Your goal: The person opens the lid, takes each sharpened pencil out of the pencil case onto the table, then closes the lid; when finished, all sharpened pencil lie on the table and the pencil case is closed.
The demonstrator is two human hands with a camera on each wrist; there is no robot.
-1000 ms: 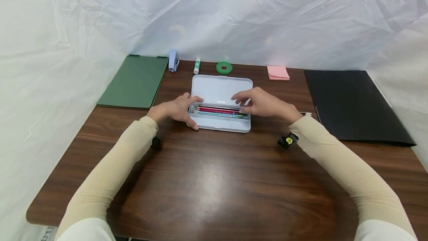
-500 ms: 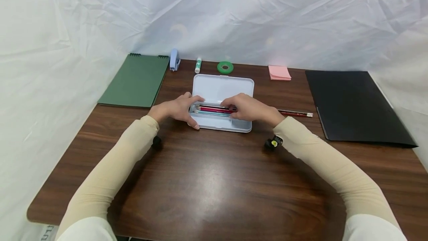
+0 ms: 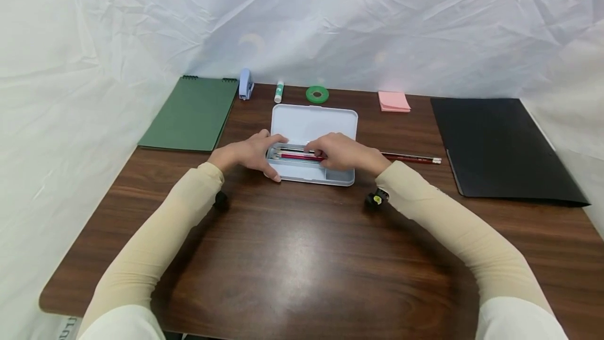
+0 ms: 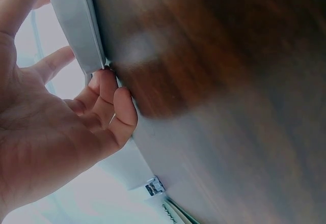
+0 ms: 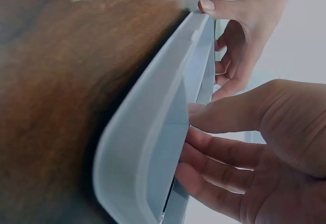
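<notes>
You're mid-sort in the open pencil case [image 3: 311, 172] at the tabletop's [image 3: 292, 256] middle — your left hand [image 3: 250, 153] grips its left end, your right hand [image 3: 342, 152] curls onto the pencils [image 3: 297, 155] inside. Next, I'd judge, pinch one cleanly — keep the case braced.

Along the table's [image 3: 292, 256] back edge — green notebook [image 3: 192, 114], stapler [image 3: 245, 84], glue stick [image 3: 279, 92], tape roll [image 3: 316, 94], pink notes [image 3: 394, 102] — black folder [image 3: 500, 148] right.

- One open pencil case [image 3: 311, 125] on the bench [image 3: 302, 256]
- One loose pencil [image 3: 412, 158]
- One green notebook [image 3: 191, 114]
- One black folder [image 3: 500, 146]
- One stapler [image 3: 245, 84]
- One glue stick [image 3: 279, 91]
- One tape roll [image 3: 316, 94]
- One pink sticky-note pad [image 3: 394, 102]
- Two hands: left hand [image 3: 247, 153], right hand [image 3: 346, 152]
</notes>
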